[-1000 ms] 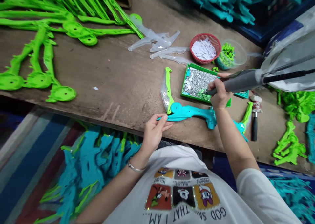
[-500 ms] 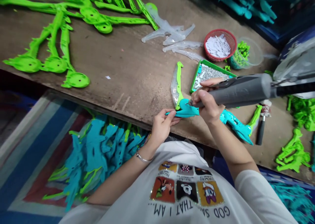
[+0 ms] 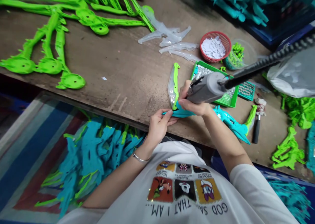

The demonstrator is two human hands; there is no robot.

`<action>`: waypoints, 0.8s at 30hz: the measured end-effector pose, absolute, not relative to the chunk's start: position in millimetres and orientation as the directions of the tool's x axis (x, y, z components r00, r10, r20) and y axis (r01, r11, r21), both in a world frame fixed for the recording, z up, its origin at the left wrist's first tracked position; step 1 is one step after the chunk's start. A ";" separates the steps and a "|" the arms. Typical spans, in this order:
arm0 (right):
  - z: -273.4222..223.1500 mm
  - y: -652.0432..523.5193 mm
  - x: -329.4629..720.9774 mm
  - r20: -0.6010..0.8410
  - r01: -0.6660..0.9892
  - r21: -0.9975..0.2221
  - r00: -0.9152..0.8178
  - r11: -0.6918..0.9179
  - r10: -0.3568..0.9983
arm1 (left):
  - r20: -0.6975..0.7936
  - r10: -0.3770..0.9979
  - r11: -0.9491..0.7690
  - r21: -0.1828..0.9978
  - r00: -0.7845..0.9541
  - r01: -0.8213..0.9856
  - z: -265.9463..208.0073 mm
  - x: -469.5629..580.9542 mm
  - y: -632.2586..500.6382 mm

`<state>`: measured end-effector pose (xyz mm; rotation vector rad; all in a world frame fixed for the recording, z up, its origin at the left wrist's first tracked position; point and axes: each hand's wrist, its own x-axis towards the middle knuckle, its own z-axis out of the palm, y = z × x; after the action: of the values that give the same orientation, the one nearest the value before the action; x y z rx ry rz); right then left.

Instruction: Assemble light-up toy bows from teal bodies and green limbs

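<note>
On the near edge of the workbench lies a teal plastic toy bow body [image 3: 183,113]. A lime-green limb [image 3: 175,83] with a clear plastic piece sticks up from its left end, and another green limb [image 3: 251,119] from its right end. My left hand [image 3: 158,124] pinches the left tip of the body between thumb and fingers. My right hand [image 3: 193,102] is wrapped round a grey electric screwdriver [image 3: 206,88], held nearly upright over the left part of the body. The hand hides the screwdriver's bit and the spot beneath it.
Behind the screwdriver are a green tray [image 3: 231,101] of screws and a teal tray [image 3: 246,90] of metal parts. A red basket [image 3: 215,47] holds white pieces. At right lies a black-handled hammer-like tool [image 3: 256,129]. Lime-green parts [image 3: 71,81] cover the left; teal assemblies [image 3: 93,145] fill a bin below.
The screwdriver has swung from a slanted to a more upright position, its cord end now nearer me. My right hand has shifted left over the body; my left hand keeps its grip.
</note>
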<state>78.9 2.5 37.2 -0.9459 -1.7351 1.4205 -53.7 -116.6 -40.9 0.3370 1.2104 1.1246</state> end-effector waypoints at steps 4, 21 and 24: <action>31.0 0.9 84.2 0.132 -0.014 -0.990 -0.421 0.139 0.897 | -0.569 0.819 0.462 0.734 -0.080 -0.498 -36.3 -53.7 -113.3; 35.7 -17.6 250.3 0.290 0.243 -0.946 0.340 0.215 0.895 | -0.512 0.802 0.505 0.856 -0.308 -0.111 -27.8 -146.0 -113.7; 30.5 -16.7 252.9 0.291 0.238 -0.945 0.295 0.225 0.910 | -0.254 0.860 0.464 0.748 -0.442 0.474 -10.9 -155.1 -113.2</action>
<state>252.9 -16.7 30.5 -1.2886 -1.2119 0.6697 -155.1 -113.2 -10.9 1.1048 2.0863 0.7940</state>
